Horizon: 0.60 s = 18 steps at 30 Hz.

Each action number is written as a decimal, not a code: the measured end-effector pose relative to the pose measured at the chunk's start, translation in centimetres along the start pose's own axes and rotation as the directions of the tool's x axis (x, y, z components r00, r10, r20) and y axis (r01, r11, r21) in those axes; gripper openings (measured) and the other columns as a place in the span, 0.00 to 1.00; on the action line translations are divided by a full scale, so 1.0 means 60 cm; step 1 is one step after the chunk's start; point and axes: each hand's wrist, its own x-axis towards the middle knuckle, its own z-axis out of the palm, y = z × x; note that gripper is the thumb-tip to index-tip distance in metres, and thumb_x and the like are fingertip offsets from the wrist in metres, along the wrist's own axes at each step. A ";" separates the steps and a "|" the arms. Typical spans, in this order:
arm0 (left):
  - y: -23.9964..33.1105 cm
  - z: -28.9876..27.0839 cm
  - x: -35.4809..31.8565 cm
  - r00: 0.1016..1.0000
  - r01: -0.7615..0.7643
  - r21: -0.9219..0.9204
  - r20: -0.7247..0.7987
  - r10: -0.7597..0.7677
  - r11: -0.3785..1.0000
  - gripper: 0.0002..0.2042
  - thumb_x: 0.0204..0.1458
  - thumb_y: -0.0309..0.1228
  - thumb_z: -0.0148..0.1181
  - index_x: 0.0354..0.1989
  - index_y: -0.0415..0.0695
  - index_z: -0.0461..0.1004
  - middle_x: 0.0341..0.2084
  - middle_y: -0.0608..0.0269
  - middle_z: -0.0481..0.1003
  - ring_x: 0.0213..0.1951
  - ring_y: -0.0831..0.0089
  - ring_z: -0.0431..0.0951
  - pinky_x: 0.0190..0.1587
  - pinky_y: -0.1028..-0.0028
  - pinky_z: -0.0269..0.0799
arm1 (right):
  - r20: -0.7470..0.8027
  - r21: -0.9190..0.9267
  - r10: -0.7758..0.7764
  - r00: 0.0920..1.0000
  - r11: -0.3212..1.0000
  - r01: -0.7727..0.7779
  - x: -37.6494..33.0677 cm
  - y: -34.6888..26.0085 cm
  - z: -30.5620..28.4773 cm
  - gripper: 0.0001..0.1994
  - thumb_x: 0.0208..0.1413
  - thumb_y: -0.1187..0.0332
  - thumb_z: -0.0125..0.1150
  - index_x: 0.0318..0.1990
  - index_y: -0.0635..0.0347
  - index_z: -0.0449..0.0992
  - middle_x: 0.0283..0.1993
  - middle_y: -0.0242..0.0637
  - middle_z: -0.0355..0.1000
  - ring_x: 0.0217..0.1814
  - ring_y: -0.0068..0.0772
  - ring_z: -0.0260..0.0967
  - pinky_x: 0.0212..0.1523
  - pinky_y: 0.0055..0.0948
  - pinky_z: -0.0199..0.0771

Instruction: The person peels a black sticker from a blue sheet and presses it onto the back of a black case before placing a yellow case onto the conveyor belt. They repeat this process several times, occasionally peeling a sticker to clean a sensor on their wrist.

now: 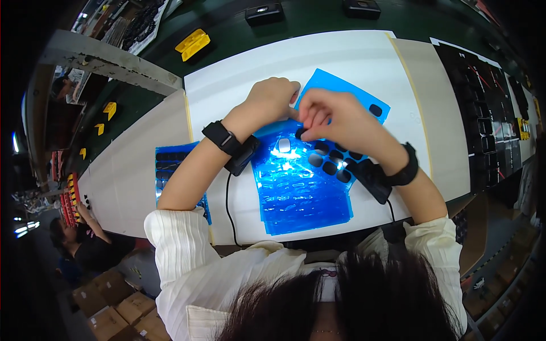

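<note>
My right hand [336, 118] is closed in a pinch, with a small black rounded-square pad [300, 133] at its thumb and fingertips. Just left of it, my left hand [272, 98] curls above the upper edge of the blue film; what its fingers hold, if anything, is hidden. Beneath both hands lies glossy blue film [301, 199]. More black pads [329, 167] sit in a cluster below my right hand, and one pale, shiny pad [284, 145] lies on the film. Behind the right hand a lighter blue sheet [327, 80] carries a single black pad [375, 109].
At the left, another blue sheet [165, 154] holds dark pieces, partly behind my left forearm. Cables hang from black boxes on my wrists. A yellow case [192, 44] and black boxes [264, 14] stand beyond the white board. Black trays [483, 133] line the right; another person [85, 241] sits far left.
</note>
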 end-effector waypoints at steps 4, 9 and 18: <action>-0.027 -0.008 0.020 0.980 -0.038 -0.134 -0.200 0.010 0.990 0.15 0.32 0.35 0.64 0.28 0.44 0.70 0.30 0.55 0.71 0.37 0.60 0.70 0.36 0.68 0.66 | -0.222 0.029 -0.198 0.955 0.977 0.210 -0.020 -0.086 -0.051 0.13 0.36 0.80 0.62 0.32 0.62 0.68 0.28 0.32 0.68 0.28 0.19 0.67 0.31 0.17 0.68; -0.116 -0.075 0.097 0.830 0.012 -0.088 -0.555 -0.059 0.996 0.21 0.32 0.35 0.65 0.38 0.43 0.69 0.39 0.52 0.69 0.43 0.59 0.67 0.46 0.66 0.63 | -0.485 -0.050 -0.354 0.800 0.924 0.379 -0.058 -0.138 -0.088 0.14 0.38 0.81 0.61 0.36 0.67 0.69 0.31 0.36 0.69 0.32 0.23 0.69 0.35 0.19 0.69; -0.255 -0.083 0.184 0.842 0.364 0.087 -0.456 -0.288 0.927 0.34 0.36 0.39 0.65 0.53 0.39 0.60 0.48 0.49 0.64 0.51 0.61 0.63 0.51 0.70 0.61 | -0.558 -0.443 -0.585 0.589 0.810 0.384 -0.085 -0.138 -0.123 0.15 0.40 0.82 0.58 0.40 0.68 0.70 0.33 0.42 0.72 0.34 0.27 0.71 0.36 0.20 0.70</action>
